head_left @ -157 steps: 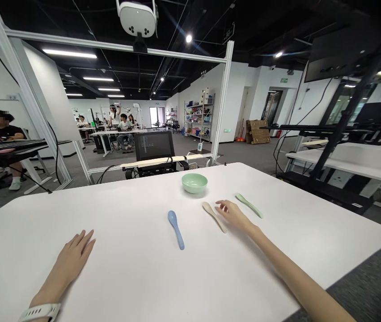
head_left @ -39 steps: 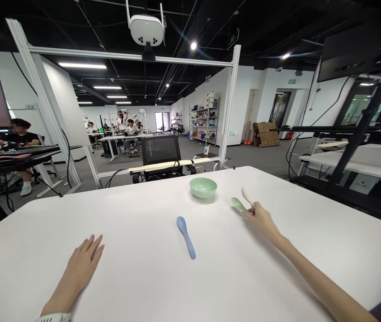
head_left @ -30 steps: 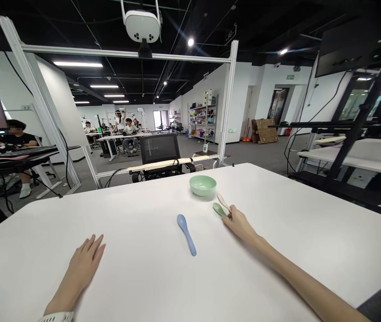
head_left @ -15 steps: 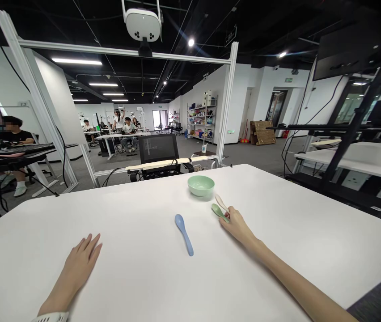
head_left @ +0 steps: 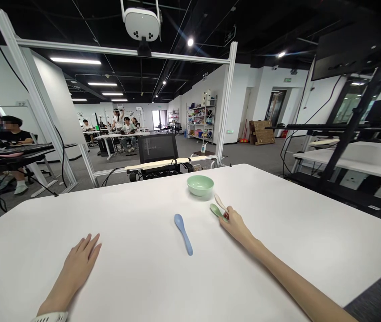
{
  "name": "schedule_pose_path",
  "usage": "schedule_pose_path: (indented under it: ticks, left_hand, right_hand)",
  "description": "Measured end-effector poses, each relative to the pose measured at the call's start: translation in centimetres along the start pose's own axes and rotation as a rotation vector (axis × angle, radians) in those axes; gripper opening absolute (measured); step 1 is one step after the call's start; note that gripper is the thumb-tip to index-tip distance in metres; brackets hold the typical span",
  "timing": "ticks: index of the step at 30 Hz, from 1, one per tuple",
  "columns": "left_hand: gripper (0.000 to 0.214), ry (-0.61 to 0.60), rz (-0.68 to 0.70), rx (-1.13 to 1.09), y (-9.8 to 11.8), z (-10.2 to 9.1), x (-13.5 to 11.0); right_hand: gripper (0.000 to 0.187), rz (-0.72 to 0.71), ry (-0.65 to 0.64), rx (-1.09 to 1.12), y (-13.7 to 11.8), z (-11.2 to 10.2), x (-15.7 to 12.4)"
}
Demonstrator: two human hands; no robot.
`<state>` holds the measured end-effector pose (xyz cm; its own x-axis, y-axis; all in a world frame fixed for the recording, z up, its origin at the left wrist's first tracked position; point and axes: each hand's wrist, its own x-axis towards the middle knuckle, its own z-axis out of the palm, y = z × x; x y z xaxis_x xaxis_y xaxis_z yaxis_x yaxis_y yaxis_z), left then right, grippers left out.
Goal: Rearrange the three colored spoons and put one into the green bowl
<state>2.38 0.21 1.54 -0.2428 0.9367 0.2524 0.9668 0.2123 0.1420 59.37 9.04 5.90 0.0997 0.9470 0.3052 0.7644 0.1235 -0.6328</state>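
Two handles, one fingertip grip: right hand (head_left: 235, 226) pinches green spoon (head_left: 216, 209) and beige spoon (head_left: 219, 201), so either may slip; left hand (head_left: 78, 264) lies flat and open.

The white flat table (head_left: 277, 250) holds a round pale green bowl (head_left: 200, 185) and a light blue plastic spoon (head_left: 183, 227). The left hand (head_left: 78, 266) lies flat on it. A green plastic spoon (head_left: 216, 210) maybe touches it.

An open office with white walls (head_left: 244, 98), grey floor (head_left: 254, 156), black ceiling (head_left: 260, 22), strip lights (head_left: 75, 60) and a storage shelf (head_left: 198, 120).
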Motion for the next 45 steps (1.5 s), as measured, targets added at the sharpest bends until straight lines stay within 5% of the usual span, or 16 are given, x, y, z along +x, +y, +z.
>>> schedule_pose_path:
  ticks: [22,28,37,45]
  left_hand:
    - [0.079,-0.069,0.005,0.055,0.5,-0.9,-0.2]
    - [0.075,-0.042,0.013,0.032,0.3,-0.7,-0.2]
    - [0.074,-0.030,0.014,0.032,-0.2,0.1,-0.1]
    - [0.074,-0.022,0.015,0.026,-0.2,0.0,-0.1]
  right_hand:
    - [0.028,0.065,0.013,-0.004,0.1,-0.3,0.2]
    - [0.035,0.105,0.010,-0.063,0.0,-2.0,0.6]
    - [0.038,0.257,-0.085,-0.455,6.9,-7.9,4.7]
    - [0.047,0.243,0.044,-0.489,10.1,-7.2,4.1]
